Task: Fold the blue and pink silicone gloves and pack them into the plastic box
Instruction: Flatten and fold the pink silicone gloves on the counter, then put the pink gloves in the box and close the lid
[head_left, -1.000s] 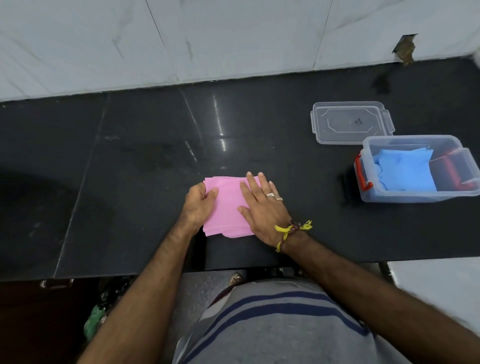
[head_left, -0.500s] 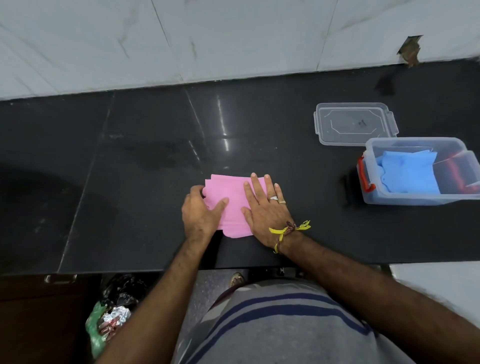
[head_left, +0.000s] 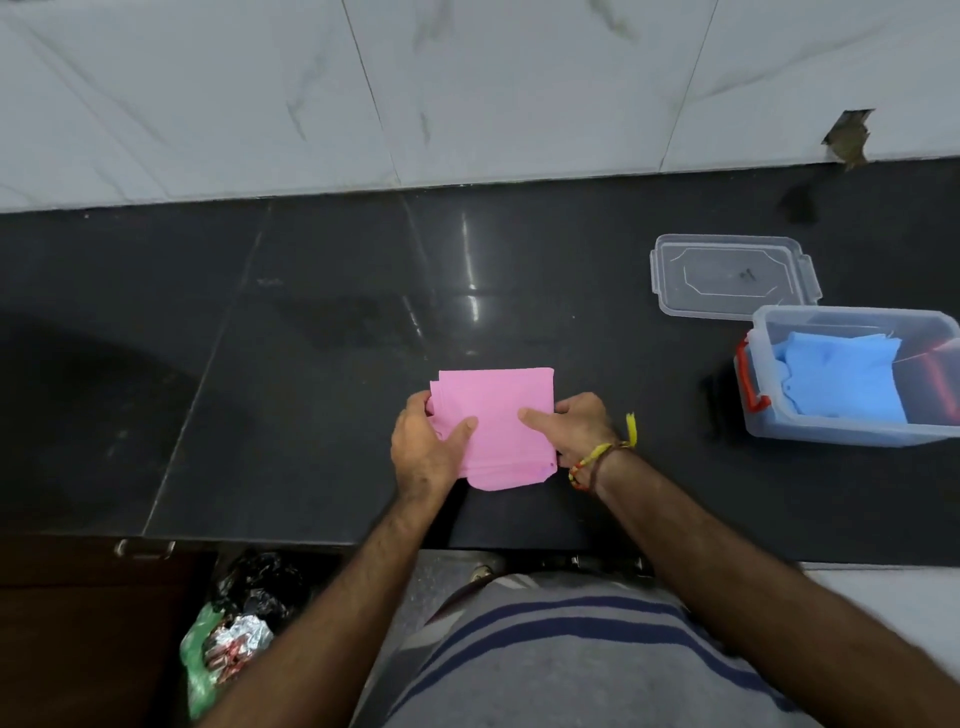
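Head view: near the front edge of the black table, the folded pink gloves lie in a flat stack. The left hand pinches the stack's left edge, thumb on top, and the right hand pinches the right edge the same way. Farther right stands the open plastic box, with the folded blue gloves inside. Just behind it lies the clear lid.
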